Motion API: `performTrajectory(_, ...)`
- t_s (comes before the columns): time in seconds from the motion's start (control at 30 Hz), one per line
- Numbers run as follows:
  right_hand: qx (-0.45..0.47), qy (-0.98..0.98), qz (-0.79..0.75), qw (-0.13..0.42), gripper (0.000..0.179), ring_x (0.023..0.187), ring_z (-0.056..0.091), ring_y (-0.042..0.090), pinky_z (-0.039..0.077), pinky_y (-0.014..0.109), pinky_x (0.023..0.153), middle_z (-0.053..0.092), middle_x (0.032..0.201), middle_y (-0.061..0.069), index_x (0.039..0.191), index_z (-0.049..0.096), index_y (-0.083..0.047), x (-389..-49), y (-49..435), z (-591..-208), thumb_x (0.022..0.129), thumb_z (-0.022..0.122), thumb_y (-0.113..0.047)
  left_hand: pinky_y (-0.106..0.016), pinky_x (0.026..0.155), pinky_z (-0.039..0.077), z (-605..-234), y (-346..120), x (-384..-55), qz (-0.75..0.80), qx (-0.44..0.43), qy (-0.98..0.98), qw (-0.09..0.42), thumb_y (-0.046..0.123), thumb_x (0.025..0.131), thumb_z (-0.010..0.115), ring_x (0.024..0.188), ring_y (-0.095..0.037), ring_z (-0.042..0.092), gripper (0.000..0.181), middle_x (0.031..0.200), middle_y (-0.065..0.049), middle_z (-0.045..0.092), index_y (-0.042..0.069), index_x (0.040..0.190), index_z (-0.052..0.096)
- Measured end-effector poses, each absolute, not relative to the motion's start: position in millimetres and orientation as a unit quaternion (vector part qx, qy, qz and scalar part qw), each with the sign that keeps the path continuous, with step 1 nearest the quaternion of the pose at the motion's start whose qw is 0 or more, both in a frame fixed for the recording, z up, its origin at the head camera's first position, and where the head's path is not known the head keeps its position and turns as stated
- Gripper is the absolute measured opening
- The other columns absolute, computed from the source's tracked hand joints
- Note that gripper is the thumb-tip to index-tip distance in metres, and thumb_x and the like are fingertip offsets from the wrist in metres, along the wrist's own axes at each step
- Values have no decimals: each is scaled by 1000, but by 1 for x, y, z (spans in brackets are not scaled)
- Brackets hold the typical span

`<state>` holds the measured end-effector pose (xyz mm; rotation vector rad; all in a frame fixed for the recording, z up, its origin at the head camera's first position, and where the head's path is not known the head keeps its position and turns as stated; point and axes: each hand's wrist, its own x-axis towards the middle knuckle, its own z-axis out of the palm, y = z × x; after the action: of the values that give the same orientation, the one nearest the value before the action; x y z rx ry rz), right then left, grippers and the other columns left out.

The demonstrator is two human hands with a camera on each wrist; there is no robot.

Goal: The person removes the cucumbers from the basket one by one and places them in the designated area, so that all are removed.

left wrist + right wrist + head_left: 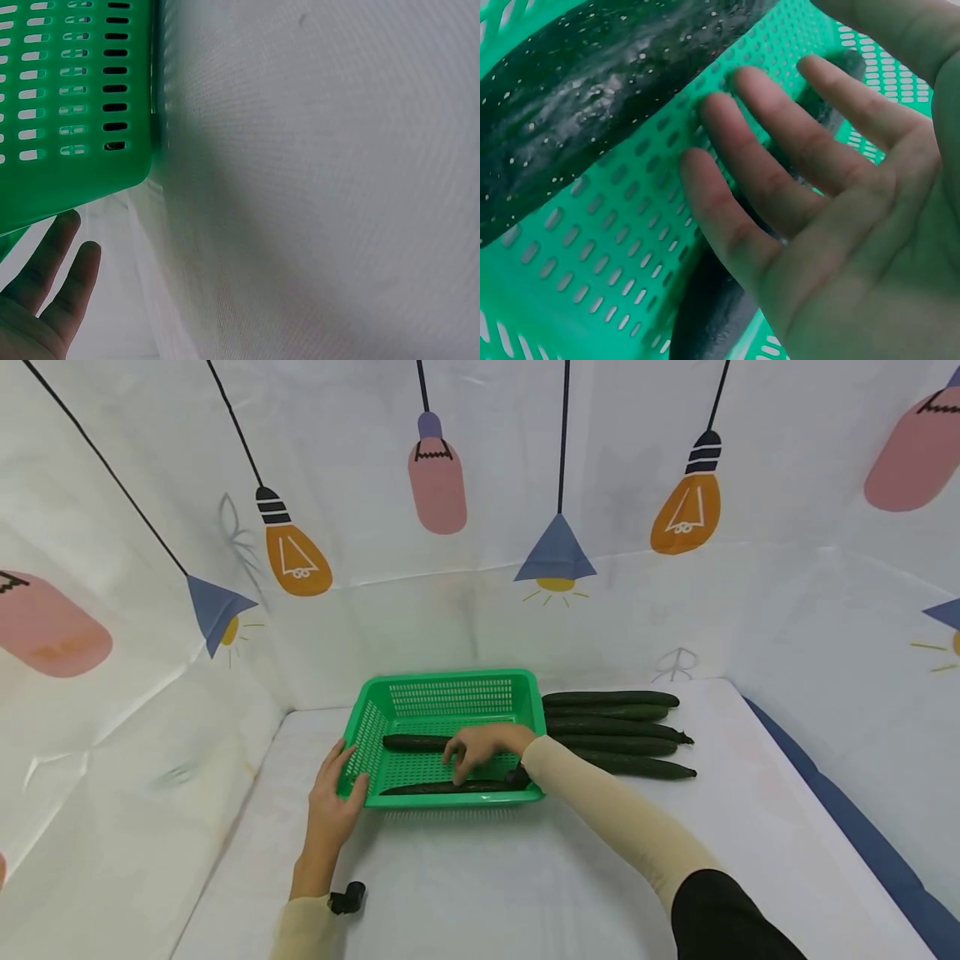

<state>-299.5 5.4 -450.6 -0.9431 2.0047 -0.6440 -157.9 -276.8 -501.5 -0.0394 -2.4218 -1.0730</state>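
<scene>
A green plastic basket (450, 680) with slotted walls holds two dark green cucumbers. One cucumber (414, 743) lies across its middle, partly behind my right hand; another cucumber (442, 788) lies along the front wall. My right hand (489, 743) reaches over the right rim, its loosely bent fingers between the two. Nothing is in its grasp in the right wrist view, where a speckled cucumber (592, 97) shows in front of the fingertips and a second one (712, 311) behind the fingers. My left hand (335, 802) rests on the basket's front left corner with straight, spread fingers.
Several cucumbers (615, 727) lie side by side right of the basket, their left ends against or behind its rim. A white cloth (480, 877) covers the table. Behind stands a white sheet (480, 610) printed with lamps, and a dark blue strip (847, 827) runs along the right edge.
</scene>
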Motion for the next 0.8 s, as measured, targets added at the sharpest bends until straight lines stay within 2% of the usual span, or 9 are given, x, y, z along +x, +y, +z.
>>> performTrajectory(0.3, -363, 789, -240, 433, 48, 108, 63, 9, 56, 33, 89, 68, 121, -2, 137, 65, -19, -301, 3, -462, 92, 79, -29, -56, 119, 34, -500, -276, -159, -398, -12, -887, 236, 13, 95, 69, 149, -35, 40, 53, 160, -11, 45, 7, 146, 56)
performTrajectory(0.53, -359, 791, -237, 436, 39, 101, 63, 10, 57, 33, 84, 67, 113, -1, 129, 69, -18, -299, 3, -461, 92, 79, -21, -28, 121, 29, -501, -277, -159, -394, -14, -887, 241, 14, 95, 69, 149, -35, 41, 53, 160, -11, 45, 8, 146, 57)
performTrajectory(0.57, -359, 791, -238, 434, 39, 100, 63, 10, 57, 32, 82, 67, 113, -1, 129, 69, -18, -298, 3, -461, 92, 79, -21, -28, 121, 29, -501, -276, -159, -394, -13, -887, 240, 14, 95, 69, 149, -35, 41, 53, 160, -10, 45, 8, 146, 57)
performTrajectory(0.7, -350, 796, -250, 426, 41, 99, 63, 11, 56, 31, 80, 68, 113, 1, 132, 67, -15, -299, 4, -461, 92, 78, -18, -41, 122, 32, -500, -276, -158, -395, -10, -888, 237, 13, 95, 69, 149, -35, 40, 53, 160, -11, 45, 7, 146, 57)
performTrajectory(0.8, -344, 801, -260, 415, 42, 102, 63, 12, 56, 32, 83, 66, 117, 1, 133, 66, -14, -299, 6, -460, 92, 77, -17, -52, 121, 33, -500, -276, -159, -396, -9, -888, 235, 11, 95, 69, 150, -34, 40, 53, 161, -11, 45, 7, 146, 56)
